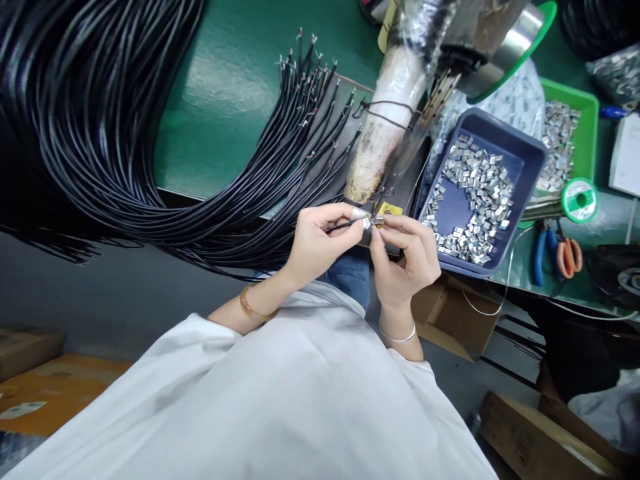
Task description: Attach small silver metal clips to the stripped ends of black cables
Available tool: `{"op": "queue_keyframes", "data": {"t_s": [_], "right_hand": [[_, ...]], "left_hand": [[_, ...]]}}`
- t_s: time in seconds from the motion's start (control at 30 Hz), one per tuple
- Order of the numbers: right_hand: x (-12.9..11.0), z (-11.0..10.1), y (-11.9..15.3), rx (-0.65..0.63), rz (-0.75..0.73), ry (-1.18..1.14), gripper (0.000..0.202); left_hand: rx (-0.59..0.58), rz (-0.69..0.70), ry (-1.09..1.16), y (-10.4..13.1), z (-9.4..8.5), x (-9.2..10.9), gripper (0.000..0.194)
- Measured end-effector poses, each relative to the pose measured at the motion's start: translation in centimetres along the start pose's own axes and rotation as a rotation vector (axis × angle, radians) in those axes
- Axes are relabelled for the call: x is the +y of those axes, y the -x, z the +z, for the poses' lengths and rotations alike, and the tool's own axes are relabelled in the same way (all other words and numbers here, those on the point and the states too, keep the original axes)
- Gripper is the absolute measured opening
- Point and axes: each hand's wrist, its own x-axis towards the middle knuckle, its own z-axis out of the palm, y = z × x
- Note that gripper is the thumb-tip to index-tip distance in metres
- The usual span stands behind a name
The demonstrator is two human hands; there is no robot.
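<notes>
Between thumb and fingers, my left hand [320, 241] pinches the end of a black cable [343, 227]. My right hand [406, 257] pinches a small silver metal connector [379, 219] right at that cable end; whether the two are joined is too small to tell. Both hands meet in front of a machine with a plastic-wrapped white tube [387, 113] and a yellow label [389, 210]. A large bundle of black cables [200, 223] with stripped wire ends lies left of the hands. To the right, a blue-grey tray [534, 152] holds many similar metal pieces.
A green tray [589, 107] of metal parts stands behind the blue-grey one. Farther right are a solder spool [580, 200], blue pliers [539, 257] and orange-handled cutters [569, 258]. A large reel [515, 57] hangs at the top. An open cardboard box [450, 317] sits below the table edge.
</notes>
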Motion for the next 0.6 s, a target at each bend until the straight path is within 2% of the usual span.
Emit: {"op": "queue_keyframes", "data": {"t_s": [0.2,0.3,0.37,0.43,0.53,0.6], "right_hand": [[-0.3,-0.1,0.6,-0.033,0.017,-0.069,0.016],[-0.2,-0.4,0.9,-0.013,0.136,-0.157,0.013],[0.1,-0.8,0.8,0.049,0.213,-0.185,0.011],[0.5,-1.5,0.4,0.204,0.15,-0.122,0.006],[0.6,-2.7,-1.1,0.547,-0.05,0.021,0.005],[0.0,-3.6,-2.1,0.703,-0.048,0.072,0.005]], "left_hand": [[-0.058,-0.019,-0.016,0.2,-0.5,-0.2,0.006],[-0.089,-0.016,-0.055,0.4,-0.5,-0.3,0.006],[-0.13,-0.007,-0.09,0.7,-0.7,-0.3,0.006],[-0.232,0.012,-0.145,1.0,-1.0,-0.2,0.007],[-0.496,0.058,-0.306,1.7,-1.8,0.2,0.006],[-0.628,0.094,-0.424,2.2,-2.4,0.3,0.007]]}}
